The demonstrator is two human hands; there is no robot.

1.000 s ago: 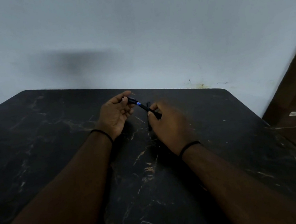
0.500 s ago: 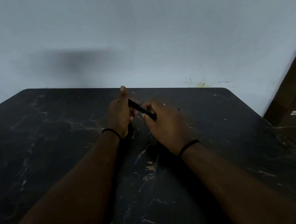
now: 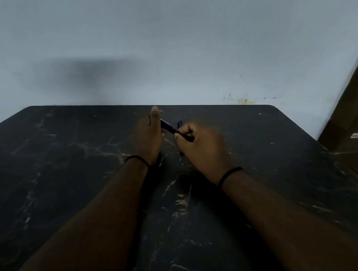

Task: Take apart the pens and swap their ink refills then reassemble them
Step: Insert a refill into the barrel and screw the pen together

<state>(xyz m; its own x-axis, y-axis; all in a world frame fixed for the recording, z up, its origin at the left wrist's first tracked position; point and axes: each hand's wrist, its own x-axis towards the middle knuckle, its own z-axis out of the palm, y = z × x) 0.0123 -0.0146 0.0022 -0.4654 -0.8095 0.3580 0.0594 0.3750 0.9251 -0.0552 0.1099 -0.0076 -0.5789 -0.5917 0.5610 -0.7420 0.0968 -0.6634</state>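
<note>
**Q:** What is in front of you, biggest thing first?

**A:** A pale wall [image 3: 160,35] fills the upper half. Below it a dark marbled counter [image 3: 53,174] runs from your body to the wall. Your two bare forearms reach over it, each with a thin black band at the wrist. Your left hand [image 3: 148,137] and right hand [image 3: 200,148] meet near the counter's far edge, just beside each other.

**Q:** Where is the pen, and how are you holding it?

**A:** A dark pen [image 3: 172,129] with a bluish section bridges the two hands, tilted, its upper end at the left. Your left hand is closed on that upper end with the thumb pointing up. Your right hand is curled into a fist around the lower end. A small dark piece [image 3: 180,123] lies on the counter just behind the pen.

**Q:** What could go wrong from here?

**A:** If you pull or twist hard, the pen may part with a jerk, and a spring or refill could drop. On this dark surface in this dim light, a small black part would be hard to find. The loose piece sits near your knuckles and could be knocked away.

**Q:** What can't you make out?

**A:** Both pen ends are buried in your hands, so I cannot tell whether it is coming apart or going together. What the loose piece is, I cannot tell. No second pen shows clearly.
</note>
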